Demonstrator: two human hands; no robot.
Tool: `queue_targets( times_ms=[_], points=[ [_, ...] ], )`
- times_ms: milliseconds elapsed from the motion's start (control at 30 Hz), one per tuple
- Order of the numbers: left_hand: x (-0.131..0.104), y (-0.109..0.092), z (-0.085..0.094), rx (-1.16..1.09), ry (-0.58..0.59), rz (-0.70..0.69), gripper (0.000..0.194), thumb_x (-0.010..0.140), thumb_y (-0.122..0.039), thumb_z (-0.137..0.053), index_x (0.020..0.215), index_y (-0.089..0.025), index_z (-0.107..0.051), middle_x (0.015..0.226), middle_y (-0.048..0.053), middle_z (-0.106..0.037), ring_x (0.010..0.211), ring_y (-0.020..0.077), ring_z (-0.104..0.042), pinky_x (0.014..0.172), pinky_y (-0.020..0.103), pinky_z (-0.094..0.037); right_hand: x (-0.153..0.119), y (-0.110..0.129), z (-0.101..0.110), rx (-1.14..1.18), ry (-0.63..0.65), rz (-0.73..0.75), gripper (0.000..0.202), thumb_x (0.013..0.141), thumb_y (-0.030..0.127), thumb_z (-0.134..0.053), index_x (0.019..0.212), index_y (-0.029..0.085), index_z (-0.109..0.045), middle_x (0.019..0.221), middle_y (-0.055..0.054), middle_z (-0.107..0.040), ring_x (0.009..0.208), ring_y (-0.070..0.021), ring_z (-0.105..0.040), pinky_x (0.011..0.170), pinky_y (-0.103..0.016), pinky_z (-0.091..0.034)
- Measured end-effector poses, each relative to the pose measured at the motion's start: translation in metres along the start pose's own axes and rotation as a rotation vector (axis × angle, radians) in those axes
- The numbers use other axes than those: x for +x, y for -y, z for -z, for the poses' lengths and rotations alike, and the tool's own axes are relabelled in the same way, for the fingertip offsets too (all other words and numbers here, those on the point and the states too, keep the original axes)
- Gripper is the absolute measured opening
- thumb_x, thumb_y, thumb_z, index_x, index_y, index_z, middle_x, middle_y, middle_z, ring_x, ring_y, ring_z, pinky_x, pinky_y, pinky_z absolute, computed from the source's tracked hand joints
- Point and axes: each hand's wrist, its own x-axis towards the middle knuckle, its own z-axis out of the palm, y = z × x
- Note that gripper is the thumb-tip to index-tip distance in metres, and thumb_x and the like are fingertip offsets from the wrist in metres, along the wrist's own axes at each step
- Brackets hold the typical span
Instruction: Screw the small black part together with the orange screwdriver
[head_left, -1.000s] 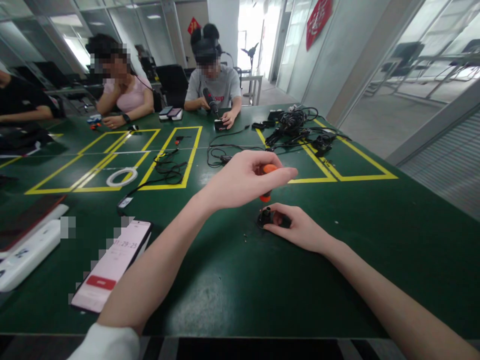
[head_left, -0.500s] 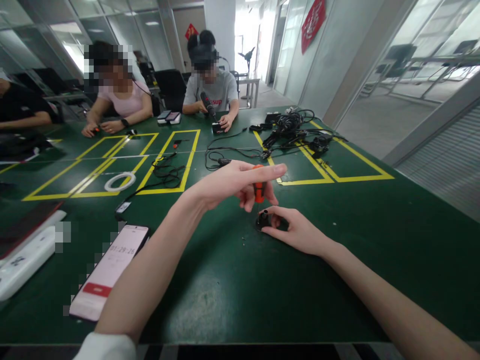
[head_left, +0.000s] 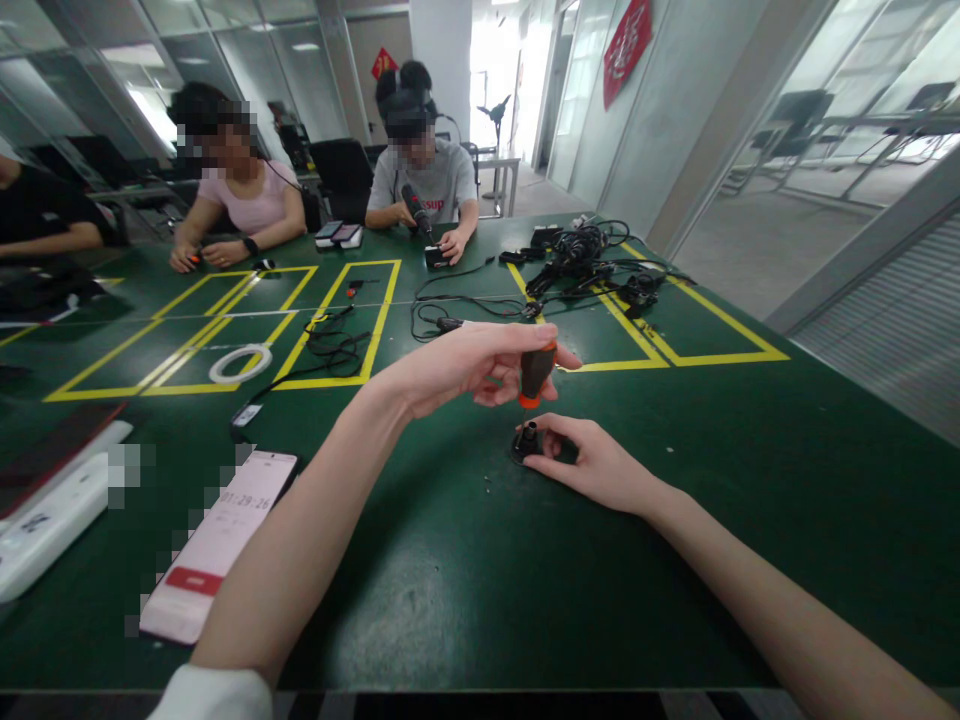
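Observation:
Between the thumb and fingers of my left hand (head_left: 480, 365) is a screwdriver (head_left: 537, 376) with a black and orange handle. It stands nearly upright, its thin shaft pointing down at a small round black part (head_left: 528, 442) on the green table. That part has a flat disc base and a short raised tube; its exact kind I cannot make out. My right hand (head_left: 589, 455) pinches it from the right side, keeping it against the table. The screwdriver's tip meets the far side of the part, where the contact is too small to see clearly.
Tiny loose bits (head_left: 487, 484) lie left of the black part. A phone (head_left: 225, 540) and a white power strip (head_left: 56, 525) are at the left. Farther back are a white ring (head_left: 240, 364), black cables (head_left: 577, 255) and yellow tape. Across the table, a person (head_left: 424, 185) holds a power tool.
My left fingers have shifted around the screwdriver handle, which has turned and tilted slightly to the right. My right hand and the black part have stayed in place.

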Motion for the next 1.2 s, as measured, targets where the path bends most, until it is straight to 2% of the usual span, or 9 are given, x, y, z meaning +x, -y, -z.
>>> queue_targets(
  times_ms=[133,300,467,600,733,833,900,1033,1200],
  points=[
    [0.0009,0.0005,-0.002,0.008,-0.003,-0.054,0.041,0.085,-0.052,-0.076,0.087,-0.011,-0.076,0.085,0.008,-0.075,0.061,0.0094,-0.055,0.051,0.021,-0.037,-0.0006,0.0015,0.0007,-0.019,0.005,-0.011,0.024,0.092,0.036,-0.071,0.109,0.019,-0.07,0.082,-0.004,-0.073,0.071,-0.0199,-0.067,0.068,-0.033,-0.054],
    [0.0031,0.0036,-0.0014,-0.086,0.014,-0.078,0.04,0.086,-0.051,-0.079,0.086,-0.013,-0.064,0.087,0.009,-0.078,0.054,0.0089,-0.058,0.049,0.021,-0.045,-0.0003,0.0017,0.0003,-0.01,0.006,-0.01,0.022,0.091,0.035,-0.071,0.106,0.02,-0.07,0.08,-0.003,-0.072,0.07,-0.019,-0.066,0.067,-0.031,-0.055],
    [0.0014,0.0036,-0.0029,-0.136,0.011,-0.03,0.044,0.08,-0.05,-0.086,0.097,-0.016,-0.064,0.082,0.001,-0.072,0.045,0.0046,-0.052,0.04,0.017,-0.034,-0.0005,0.0024,-0.0002,0.001,0.006,-0.013,0.021,0.092,0.035,-0.071,0.105,0.019,-0.07,0.078,-0.002,-0.07,0.069,-0.0185,-0.065,0.066,-0.03,-0.053],
    [0.0009,0.0045,-0.0029,-0.118,0.027,-0.035,0.043,0.089,-0.053,-0.078,0.1,-0.012,-0.072,0.085,0.002,-0.069,0.048,0.0032,-0.049,0.041,0.018,-0.033,-0.0015,0.0026,0.0,0.0,0.006,-0.012,0.022,0.092,0.036,-0.07,0.106,0.019,-0.071,0.078,-0.002,-0.07,0.068,-0.0185,-0.065,0.065,-0.03,-0.052],
    [0.0037,0.0075,-0.0016,-0.207,0.068,-0.008,0.048,0.096,-0.059,-0.063,0.097,-0.012,-0.07,0.097,0.01,-0.075,0.055,0.0092,-0.06,0.047,0.022,-0.045,-0.0024,0.0028,0.0007,-0.004,0.0,-0.009,0.02,0.092,0.037,-0.07,0.103,0.02,-0.071,0.078,-0.003,-0.071,0.067,-0.0185,-0.065,0.063,-0.03,-0.053],
    [0.0055,0.0088,-0.0026,-0.229,0.099,-0.001,0.04,0.099,-0.052,-0.059,0.098,-0.013,-0.067,0.105,0.013,-0.077,0.058,0.011,-0.063,0.053,0.024,-0.051,-0.0031,0.0032,0.0009,-0.01,-0.007,-0.006,0.018,0.092,0.037,-0.07,0.099,0.021,-0.07,0.078,-0.003,-0.072,0.067,-0.019,-0.066,0.064,-0.031,-0.053],
    [0.0054,0.0083,-0.0044,-0.204,0.093,-0.01,0.032,0.098,-0.046,-0.064,0.099,-0.014,-0.066,0.102,0.011,-0.077,0.056,0.0093,-0.06,0.053,0.024,-0.05,-0.0034,0.0033,0.0011,-0.009,-0.011,-0.004,0.019,0.091,0.038,-0.07,0.1,0.021,-0.071,0.078,-0.003,-0.072,0.068,-0.0196,-0.066,0.064,-0.031,-0.054],
    [0.0033,0.0059,-0.0075,-0.116,-0.03,-0.046,0.026,0.091,-0.039,-0.076,0.105,-0.017,-0.071,0.09,0.002,-0.072,0.055,0.0053,-0.051,0.049,0.019,-0.039,-0.0034,0.0025,0.0012,-0.009,0.008,-0.008,0.023,0.092,0.038,-0.069,0.106,0.021,-0.071,0.08,-0.004,-0.073,0.069,-0.0202,-0.067,0.063,-0.032,-0.053],
    [0.0032,0.006,-0.0044,-0.069,-0.072,-0.071,0.033,0.088,-0.044,-0.078,0.099,-0.014,-0.075,0.074,-0.001,-0.063,0.055,0.006,-0.048,0.049,0.019,-0.036,-0.002,0.0005,-0.0001,-0.025,-0.006,0.008,0.023,0.092,0.036,-0.069,0.108,0.02,-0.07,0.076,-0.002,-0.069,0.067,-0.0191,-0.065,0.063,-0.031,-0.052]
  ],
)
